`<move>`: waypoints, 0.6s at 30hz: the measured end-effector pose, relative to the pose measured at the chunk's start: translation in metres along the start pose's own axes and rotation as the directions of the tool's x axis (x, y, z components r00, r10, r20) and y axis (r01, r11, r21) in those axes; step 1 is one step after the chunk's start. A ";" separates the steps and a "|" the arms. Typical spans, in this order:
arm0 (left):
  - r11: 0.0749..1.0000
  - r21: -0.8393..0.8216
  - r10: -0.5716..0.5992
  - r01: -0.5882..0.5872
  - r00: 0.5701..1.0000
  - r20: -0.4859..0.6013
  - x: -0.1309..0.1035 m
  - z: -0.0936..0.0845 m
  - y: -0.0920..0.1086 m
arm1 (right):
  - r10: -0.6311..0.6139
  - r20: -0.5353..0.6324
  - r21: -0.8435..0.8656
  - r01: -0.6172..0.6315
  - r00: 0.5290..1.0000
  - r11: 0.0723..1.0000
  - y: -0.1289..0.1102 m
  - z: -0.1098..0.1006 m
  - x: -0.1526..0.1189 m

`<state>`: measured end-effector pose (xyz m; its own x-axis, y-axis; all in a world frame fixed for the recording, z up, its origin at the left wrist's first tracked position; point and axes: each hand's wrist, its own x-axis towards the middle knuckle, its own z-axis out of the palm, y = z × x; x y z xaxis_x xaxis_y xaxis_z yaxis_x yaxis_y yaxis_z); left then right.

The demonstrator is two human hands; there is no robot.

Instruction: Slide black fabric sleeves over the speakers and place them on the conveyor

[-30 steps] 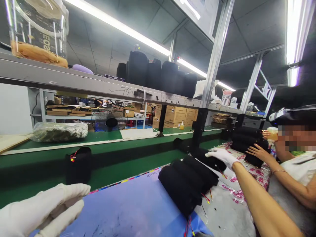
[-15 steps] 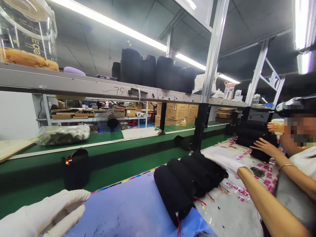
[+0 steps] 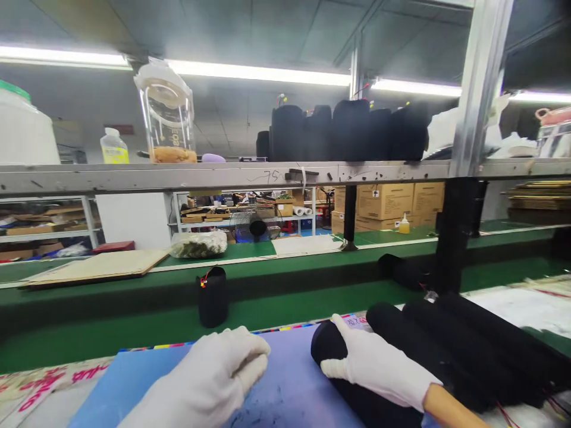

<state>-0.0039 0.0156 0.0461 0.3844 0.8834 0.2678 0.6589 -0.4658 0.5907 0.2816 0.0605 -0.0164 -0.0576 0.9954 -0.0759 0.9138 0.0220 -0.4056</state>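
My right hand (image 3: 379,362), in a white glove, grips the upper end of a black cylinder (image 3: 357,401) lying on the blue sheet (image 3: 285,386). My left hand (image 3: 214,380), also gloved in white, hovers over the sheet to the left, its fingers curled together; whether anything is between them is hidden. Several more black cylinders (image 3: 464,351) lie side by side at the right, with thin red wires at their near ends. Another black cylinder (image 3: 213,300) stands upright on the green surface, red wires at its top.
A metal shelf (image 3: 178,177) crosses above the bench, bearing black cylinders (image 3: 348,134), a clear jar (image 3: 167,119) and bottles. A dark post (image 3: 455,238) rises at the right. A wooden board (image 3: 98,266) and a plastic-wrapped bundle (image 3: 198,244) lie farther back.
The view has swung left. My right hand has moved from the far end of the cylinder row onto a single cylinder apart from it. My left hand's fingers have curled in.
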 end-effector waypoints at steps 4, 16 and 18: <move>0.983 -0.154 -0.101 0.096 0.994 -0.027 0.022 0.023 -0.006 | -0.086 -0.060 0.419 0.103 0.994 0.902 -0.006 0.001 0.008; 0.498 -0.865 -0.352 0.060 0.926 -0.138 -0.006 0.115 -0.021 | -0.555 -0.305 0.760 0.549 0.774 0.348 -0.040 0.093 0.004; 0.477 -0.875 -0.345 0.084 0.933 -0.099 -0.004 0.114 -0.019 | -0.565 -0.280 0.759 0.540 0.776 0.365 -0.035 0.100 -0.003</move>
<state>0.0562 0.0149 -0.0530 0.0679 0.9903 0.1213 -0.2186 -0.1038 0.9703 0.2095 0.0471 -0.0936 -0.4484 0.7859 0.4258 -0.0028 0.4751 -0.8799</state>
